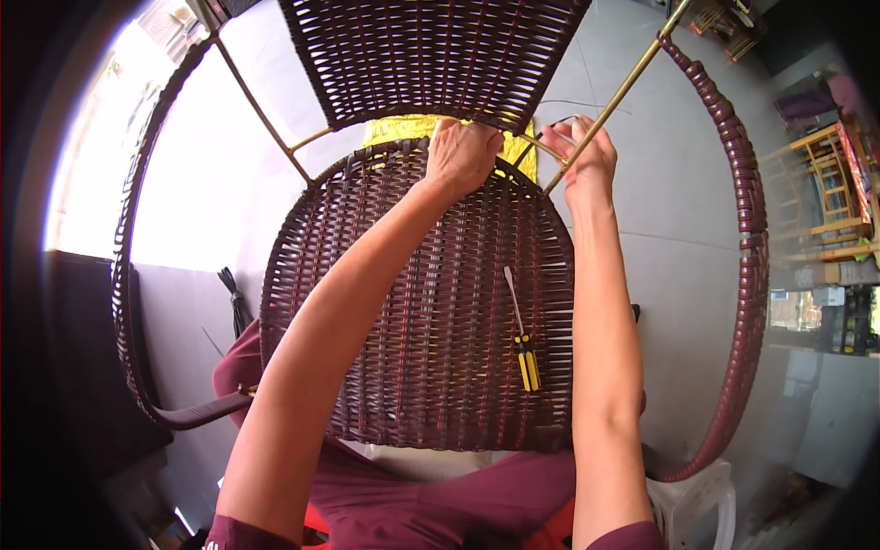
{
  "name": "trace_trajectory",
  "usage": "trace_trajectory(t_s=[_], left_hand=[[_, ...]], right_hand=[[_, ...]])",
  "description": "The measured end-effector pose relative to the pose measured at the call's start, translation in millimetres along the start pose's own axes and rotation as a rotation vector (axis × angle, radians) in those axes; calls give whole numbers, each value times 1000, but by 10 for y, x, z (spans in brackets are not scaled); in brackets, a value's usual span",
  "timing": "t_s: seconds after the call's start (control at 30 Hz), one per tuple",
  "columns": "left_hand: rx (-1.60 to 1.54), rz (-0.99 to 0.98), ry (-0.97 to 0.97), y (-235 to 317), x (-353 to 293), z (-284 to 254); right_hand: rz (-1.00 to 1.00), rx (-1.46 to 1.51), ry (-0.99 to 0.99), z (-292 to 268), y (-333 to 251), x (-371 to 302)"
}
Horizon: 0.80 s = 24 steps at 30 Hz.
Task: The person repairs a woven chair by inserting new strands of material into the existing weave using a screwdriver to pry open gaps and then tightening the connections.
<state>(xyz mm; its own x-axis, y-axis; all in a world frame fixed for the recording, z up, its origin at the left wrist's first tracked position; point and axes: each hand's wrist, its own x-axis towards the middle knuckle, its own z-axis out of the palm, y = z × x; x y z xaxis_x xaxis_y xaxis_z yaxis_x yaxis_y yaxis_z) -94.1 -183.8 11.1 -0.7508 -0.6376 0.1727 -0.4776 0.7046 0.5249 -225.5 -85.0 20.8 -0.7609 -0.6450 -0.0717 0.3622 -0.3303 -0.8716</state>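
Note:
A dark brown wicker chair lies before me, its rounded woven seat [422,302] nearest and its woven backrest [440,60] beyond. At the gap between them, my left hand [463,156] is closed with its fingers curled at the seat's far edge; what they grip is hidden. Just right of it, beside a brass-coloured frame rod [626,84], my right hand [589,160] pinches a thin dark weaving strand [553,127]. Its fingers are slightly blurred. A screwdriver [525,357] with a yellow and black handle rests on the right part of the seat, its tip pointing away.
Wrapped armrest hoops curve round both sides, the right one [747,211] and the left one [124,238]. Yellow material [399,129] shows through the gap. A bundle of black strands [236,298] lies on the grey floor [674,197] at left. A white plastic chair [701,500] stands lower right.

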Motion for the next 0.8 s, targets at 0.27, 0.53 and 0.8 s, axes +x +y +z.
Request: trace_trajectory(t_s=[0.27, 0.53, 0.8], left_hand=[[-436, -33, 289, 276, -1318, -552], [-975, -287, 248, 349, -3108, -1725], [-701, -274, 772, -101, -4271, -2554]], right_hand=[[-322, -436, 306, 40, -96, -1590], [-784, -1014, 27, 38, -921, -3135], [-923, -1283, 241, -351, -2071, -3095]])
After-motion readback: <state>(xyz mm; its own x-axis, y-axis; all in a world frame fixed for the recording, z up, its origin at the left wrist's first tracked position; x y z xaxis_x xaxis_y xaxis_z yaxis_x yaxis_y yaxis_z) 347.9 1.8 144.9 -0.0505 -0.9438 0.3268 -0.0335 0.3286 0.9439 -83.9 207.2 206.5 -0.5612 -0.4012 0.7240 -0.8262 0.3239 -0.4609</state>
